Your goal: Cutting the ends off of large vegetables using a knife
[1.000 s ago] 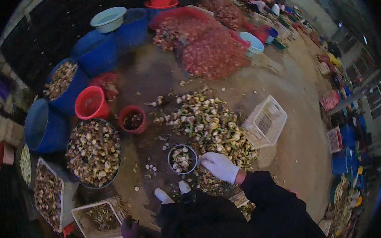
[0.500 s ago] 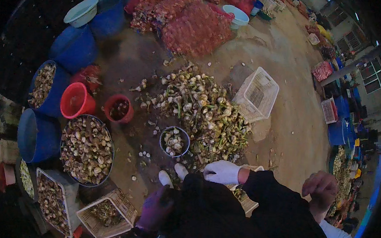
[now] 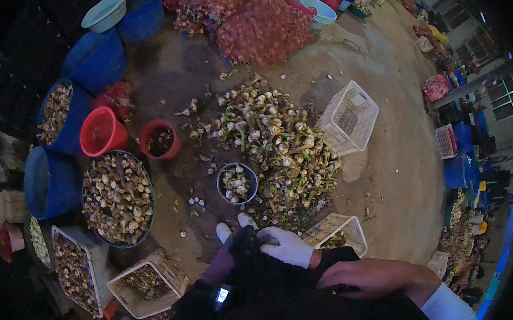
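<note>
Meeting over the dark clothing at the front of the body, the person's two gloved hands are close together. The left hand (image 3: 219, 265), in a purplish glove, reaches toward the right hand (image 3: 286, 246), in a white glove with its fingers curled. The space between them is too dark to tell how far the left hand is open, or whether either has hold of anything. A watch (image 3: 222, 296) with a lit screen shows on the left wrist. From the right, another person's bare hand (image 3: 367, 279), below a pale sleeve (image 3: 451, 316), lies on the person's right sleeve.

Just beyond the gloves are two white shoe tips (image 3: 223, 232), and near them a small pale-rimmed bowl (image 3: 235, 203) part filled with garlic bulbs. A pale crate (image 3: 358, 241) stands near the right hand; another crate (image 3: 169, 267) tilts at the lower left, beside a grey bin (image 3: 101, 269) of bulbs. A broad round tub (image 3: 124, 246) is heaped with more.

Past the bowl, a large garlic heap (image 3: 270, 128) spreads over the floor (image 3: 394, 196), a white basket (image 3: 337, 141) tilted against its right side. Two red buckets (image 3: 99, 130) stand to the left, with blue tubs (image 3: 52, 184) beyond in a curving row. Farther back lie bulging red mesh sacks (image 3: 265, 33) and a light-blue basin (image 3: 318, 14).
</note>
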Demonstrator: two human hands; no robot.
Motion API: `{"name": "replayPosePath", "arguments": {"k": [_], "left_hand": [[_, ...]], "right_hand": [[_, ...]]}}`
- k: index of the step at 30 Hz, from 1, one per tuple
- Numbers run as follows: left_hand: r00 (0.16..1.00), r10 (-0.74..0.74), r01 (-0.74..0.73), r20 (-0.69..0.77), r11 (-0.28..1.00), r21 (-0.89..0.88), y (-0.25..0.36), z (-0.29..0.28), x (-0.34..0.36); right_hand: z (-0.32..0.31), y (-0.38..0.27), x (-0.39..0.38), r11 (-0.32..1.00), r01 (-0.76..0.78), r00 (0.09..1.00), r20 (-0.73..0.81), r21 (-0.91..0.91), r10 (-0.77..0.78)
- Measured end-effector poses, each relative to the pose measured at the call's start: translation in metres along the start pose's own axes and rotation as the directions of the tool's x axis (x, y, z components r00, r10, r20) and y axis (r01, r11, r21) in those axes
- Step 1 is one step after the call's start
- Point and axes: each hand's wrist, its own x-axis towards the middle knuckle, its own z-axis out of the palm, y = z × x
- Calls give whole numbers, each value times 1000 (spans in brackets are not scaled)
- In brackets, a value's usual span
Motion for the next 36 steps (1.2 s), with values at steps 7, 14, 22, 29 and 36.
{"name": "replayPosePath", "arguments": {"k": [7,14,22,29,36], "left_hand": [[987,78,-71,-142,996,52,58,-1,-4],[984,93,-128,150,960,247,81,19,1],[996,-84,81,21,987,138,80,-4,-44],[995,-86,94,-49,978,188,33,-27,-54],[945,-313,325,-94,871,368,50,12,-58]], "right_hand": [[-13,-29,0,997,74,989,-129,-18,-76],[-22,-14,-16,990,92,981,-160,-105,-108],[-94,36,-33,791,-84,989,-146,-606,-6],[-150,57,-58,806,-254,911,-411,-534,15],[-133,162,-122,495,-637,770,-452,-591,451]]}}
